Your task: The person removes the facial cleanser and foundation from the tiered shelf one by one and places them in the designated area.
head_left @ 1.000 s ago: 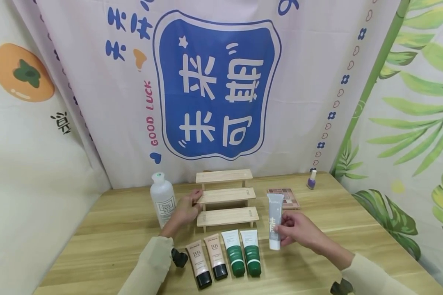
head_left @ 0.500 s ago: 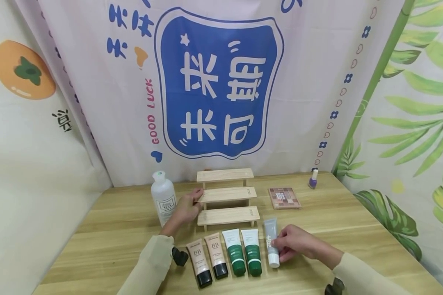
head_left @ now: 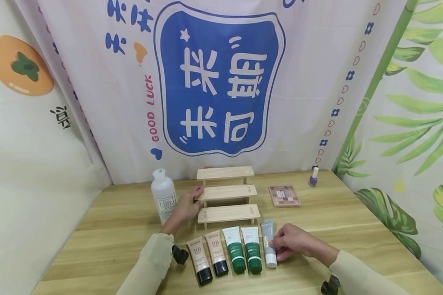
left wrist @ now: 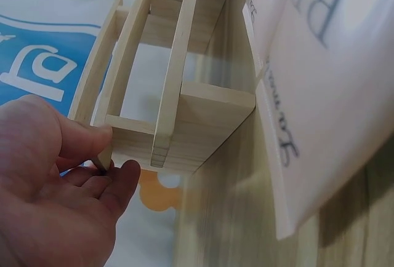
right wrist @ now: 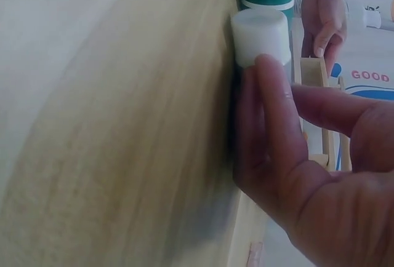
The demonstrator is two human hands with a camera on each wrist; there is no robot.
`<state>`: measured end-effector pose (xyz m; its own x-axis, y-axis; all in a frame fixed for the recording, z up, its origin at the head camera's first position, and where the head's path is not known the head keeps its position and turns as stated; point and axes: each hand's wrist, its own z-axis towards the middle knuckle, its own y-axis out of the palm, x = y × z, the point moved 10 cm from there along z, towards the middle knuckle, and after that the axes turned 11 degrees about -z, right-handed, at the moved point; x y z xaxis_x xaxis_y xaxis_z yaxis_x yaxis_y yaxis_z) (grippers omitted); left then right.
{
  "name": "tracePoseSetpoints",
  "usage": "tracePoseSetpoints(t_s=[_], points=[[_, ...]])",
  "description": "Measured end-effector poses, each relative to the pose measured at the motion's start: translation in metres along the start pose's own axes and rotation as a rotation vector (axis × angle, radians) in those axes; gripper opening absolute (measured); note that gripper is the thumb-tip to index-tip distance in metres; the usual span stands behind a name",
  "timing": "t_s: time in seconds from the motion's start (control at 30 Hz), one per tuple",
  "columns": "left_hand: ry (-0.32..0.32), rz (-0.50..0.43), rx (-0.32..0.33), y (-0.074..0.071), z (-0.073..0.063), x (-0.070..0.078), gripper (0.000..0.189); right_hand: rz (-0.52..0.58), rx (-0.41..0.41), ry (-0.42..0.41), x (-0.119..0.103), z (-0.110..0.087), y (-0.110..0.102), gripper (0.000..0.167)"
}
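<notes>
A three-step light wooden rack (head_left: 227,191) stands at the middle of the table. My left hand (head_left: 186,207) pinches the left end of its middle step, thumb on one side and fingertips on the other in the left wrist view. At the front right, my right hand (head_left: 295,241) holds a grey tube (head_left: 267,230) by its side, low against the tabletop. The white cap (right wrist: 261,36) of that tube faces the right wrist camera. Left of it lie two green-and-white tubes (head_left: 252,249) and two beige BB tubes (head_left: 198,255), side by side before the rack.
A white bottle (head_left: 165,198) stands left of the rack, close to my left forearm. To the right lies a flat makeup palette (head_left: 284,196). A purple nail polish bottle (head_left: 313,178) stands near the back right edge of the wooden table (head_left: 107,241).
My right hand has lowered the grey tube from above the table, then shifted it slightly left beside the green-and-white tubes. The left hand keeps its place on the rack.
</notes>
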<state>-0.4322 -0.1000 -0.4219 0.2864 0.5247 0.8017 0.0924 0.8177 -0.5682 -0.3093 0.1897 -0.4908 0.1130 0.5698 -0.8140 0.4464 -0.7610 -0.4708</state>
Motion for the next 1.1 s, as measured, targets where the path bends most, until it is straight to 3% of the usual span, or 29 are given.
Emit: tracePoseSetpoints(t_s=[0.47,0.83,1.1], points=[[-0.001,0.012,0.009,-0.0002,-0.0002,-0.0021,0.054,-0.094,0.047,-0.001,-0.004,-0.0027,-0.0042,0.015],[0.007,0.009,0.02,-0.0045,-0.0023,-0.0061,0.053,-0.053,0.036,0.008,-0.0026,0.0002,-0.0026,0.017],[0.018,-0.046,0.02,-0.0027,-0.002,-0.0072,0.055,-0.06,0.076,0.052,0.0015,0.0002,-0.0062,0.021]])
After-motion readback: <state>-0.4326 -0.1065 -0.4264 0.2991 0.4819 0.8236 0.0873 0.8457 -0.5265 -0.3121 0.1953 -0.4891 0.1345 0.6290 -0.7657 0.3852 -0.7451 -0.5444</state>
